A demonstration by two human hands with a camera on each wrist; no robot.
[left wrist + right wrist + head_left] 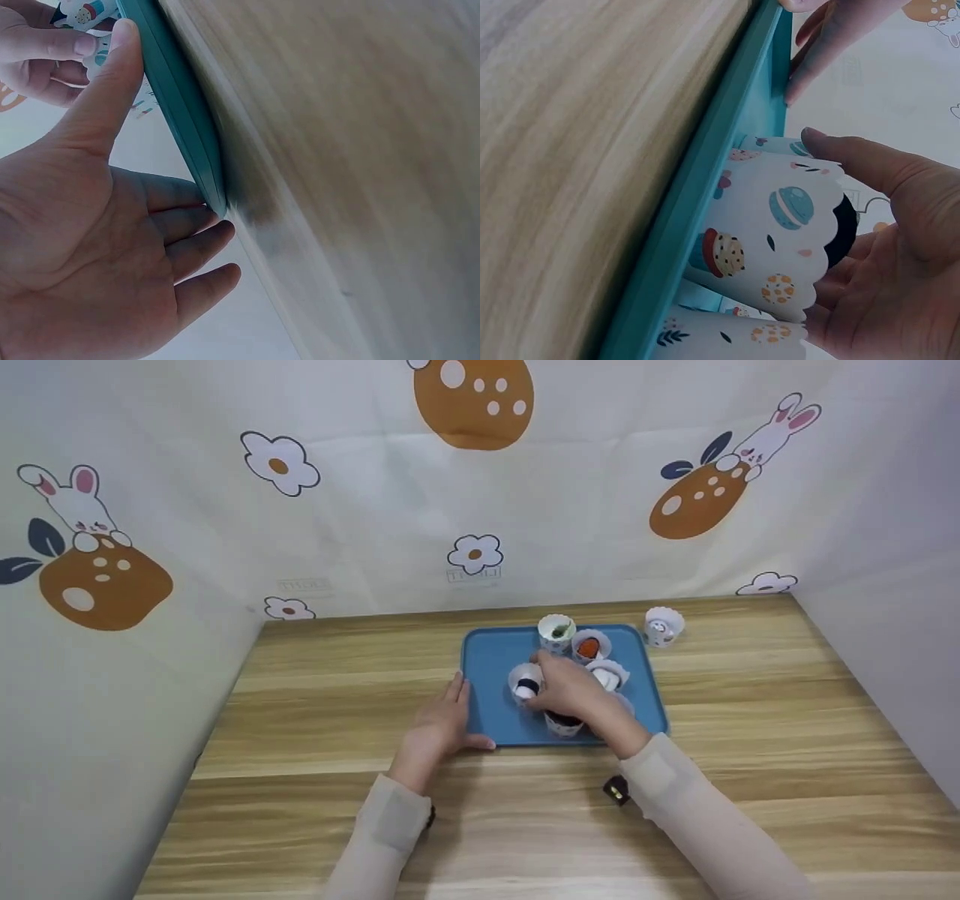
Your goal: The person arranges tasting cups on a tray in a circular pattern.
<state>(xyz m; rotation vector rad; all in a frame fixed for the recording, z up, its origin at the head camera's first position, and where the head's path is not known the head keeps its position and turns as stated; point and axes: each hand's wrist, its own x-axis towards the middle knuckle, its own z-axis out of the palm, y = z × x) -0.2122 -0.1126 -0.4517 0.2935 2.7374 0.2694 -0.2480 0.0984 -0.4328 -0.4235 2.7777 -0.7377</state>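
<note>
My right hand (pixel 576 688) holds a white paper cup (pixel 515 681) on the blue tray (pixel 487 652), thumb on the near side and fingers on the far side. A black-and-white piece (pixel 528 686) sits in that cup. My left hand (pixel 441 726) rests against the tray's near left corner, fingers straight along the left side and thumb at the front edge. Below my right hand stands a printed paper cup (pixel 757 232) with dark contents. Further cups hold something green (pixel 559 631), an orange-red piece (pixel 589 648) and a white piece (pixel 607 679). One cup is mostly hidden by my right wrist.
Off the tray, at the back right of the wooden table (pixel 322 720), stands another paper cup (pixel 664 628) with something white inside. A small dark piece (pixel 616 790) with a yellowish mark lies beside my right sleeve. Printed cloth (pixel 375 510) hangs behind the table.
</note>
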